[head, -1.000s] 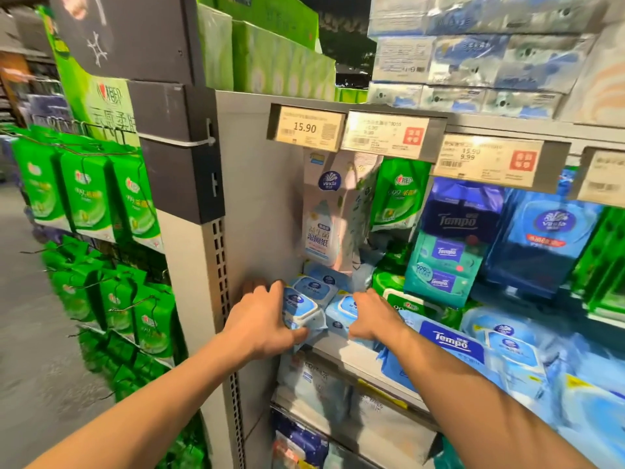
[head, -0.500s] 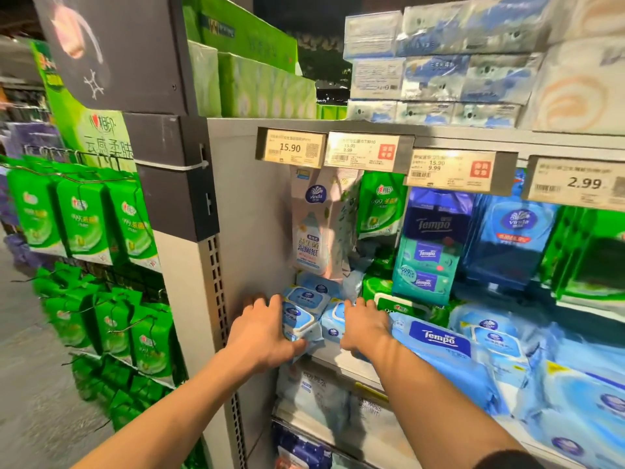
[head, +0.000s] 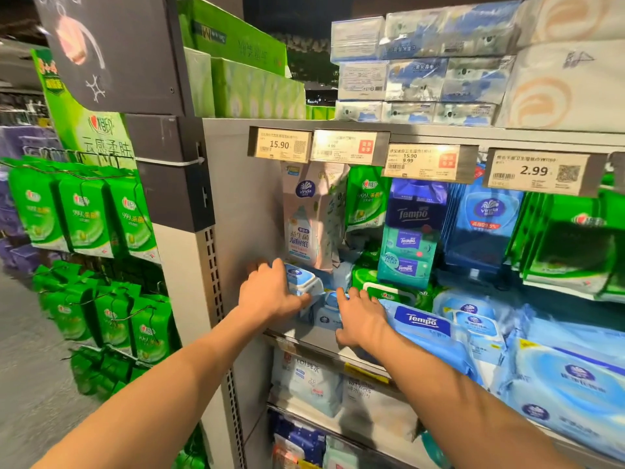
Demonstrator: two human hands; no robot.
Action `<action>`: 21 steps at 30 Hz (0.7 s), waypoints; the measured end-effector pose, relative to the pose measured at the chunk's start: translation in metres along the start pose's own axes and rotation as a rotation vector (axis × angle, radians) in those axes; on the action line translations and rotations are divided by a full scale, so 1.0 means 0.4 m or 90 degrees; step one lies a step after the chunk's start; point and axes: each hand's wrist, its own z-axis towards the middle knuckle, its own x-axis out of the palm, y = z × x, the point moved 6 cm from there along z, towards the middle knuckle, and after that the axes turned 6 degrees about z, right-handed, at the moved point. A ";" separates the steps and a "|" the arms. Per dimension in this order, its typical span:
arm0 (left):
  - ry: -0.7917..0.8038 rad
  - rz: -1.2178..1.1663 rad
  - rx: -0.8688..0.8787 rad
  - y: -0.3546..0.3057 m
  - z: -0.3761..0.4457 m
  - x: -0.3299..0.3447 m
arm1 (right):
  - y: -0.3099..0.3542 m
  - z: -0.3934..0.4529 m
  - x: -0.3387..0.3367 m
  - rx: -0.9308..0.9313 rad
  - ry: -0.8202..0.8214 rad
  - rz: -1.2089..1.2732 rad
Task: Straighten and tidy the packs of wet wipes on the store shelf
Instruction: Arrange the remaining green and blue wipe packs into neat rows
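Price tags on the shelf rail read 15.90, 15.90 over 9.99 and 2.99; their small print is illegible. Above the fingers stands a pale Vinda pack; to the right hang Tempo packs, and a blue Tempo pack lies just beside the right hand. The left hand has its fingers curled around a small blue-and-white wipes pack at the shelf's left end. The right hand's fingers, spread, press on a neighbouring small pack, mostly hidden; its label is unreadable.
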 end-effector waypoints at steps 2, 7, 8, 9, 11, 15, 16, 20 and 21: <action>-0.005 -0.011 -0.003 -0.014 0.012 -0.004 | -0.015 -0.016 -0.012 -0.005 -0.005 0.000; 0.004 -0.036 -0.016 -0.040 0.030 0.010 | -0.049 -0.053 -0.029 -0.007 -0.031 0.003; 0.013 -0.046 -0.023 -0.041 0.031 0.017 | -0.058 -0.061 -0.031 -0.009 -0.036 0.010; 0.023 -0.055 -0.028 -0.041 0.035 0.031 | -0.068 -0.071 -0.034 -0.014 -0.043 0.020; 0.042 -0.080 -0.031 -0.039 0.038 0.057 | -0.093 -0.092 -0.041 -0.024 -0.070 0.041; 0.063 -0.124 -0.017 -0.035 0.054 0.107 | -0.171 -0.137 -0.050 0.021 -0.094 0.069; 0.071 -0.131 -0.026 -0.028 0.065 0.129 | -0.197 -0.149 -0.050 0.038 -0.091 0.077; 0.044 -0.131 -0.056 -0.019 0.091 0.172 | -0.323 -0.195 -0.060 0.112 -0.109 0.146; 0.046 -0.130 -0.057 -0.024 0.091 0.170 | -0.359 -0.206 -0.061 0.133 -0.113 0.171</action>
